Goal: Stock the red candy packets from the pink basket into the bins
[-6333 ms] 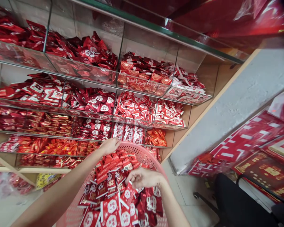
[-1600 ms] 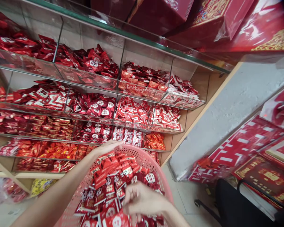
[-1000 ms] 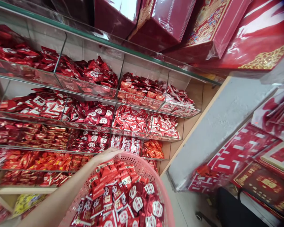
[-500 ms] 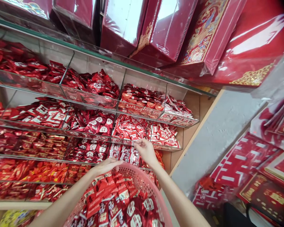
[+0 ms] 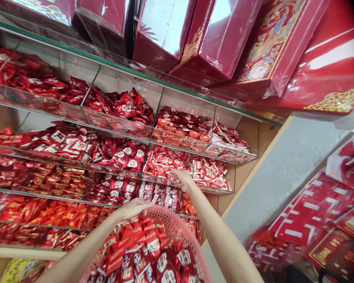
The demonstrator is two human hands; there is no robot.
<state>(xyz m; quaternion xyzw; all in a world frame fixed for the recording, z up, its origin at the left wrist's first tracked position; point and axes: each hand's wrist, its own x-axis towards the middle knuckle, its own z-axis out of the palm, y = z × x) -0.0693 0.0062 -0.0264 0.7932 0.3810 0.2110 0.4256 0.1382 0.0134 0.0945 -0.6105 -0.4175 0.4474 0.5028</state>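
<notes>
A pink perforated plastic basket [image 5: 191,243], heaped with red candy packets [image 5: 144,247], sits low in front of me. My left hand [image 5: 132,209] grips its far rim, with the thumb on the inner side. My right hand [image 5: 181,180] is at the front lip of a clear shelf bin. Its fingers are loosely bent and a little apart, the index finger pointing at red-and-white candy packets [image 5: 165,159] in that bin. I see nothing held in it. Part of the basket's left side is hidden behind my left forearm.
Tiers of clear bins [image 5: 118,127] hold red and orange packets. A green-edged glass shelf [image 5: 129,74] above carries large red boxes [image 5: 212,43]. To the right are a grey wall [image 5: 271,165] and stacked red packaging [image 5: 303,208]. A yellow package [image 5: 20,271] lies at lower left.
My right hand has risen slightly, closer to the packets in the bin, and its fingers have bent. My left hand stays on the basket rim. The view has shifted slightly left.
</notes>
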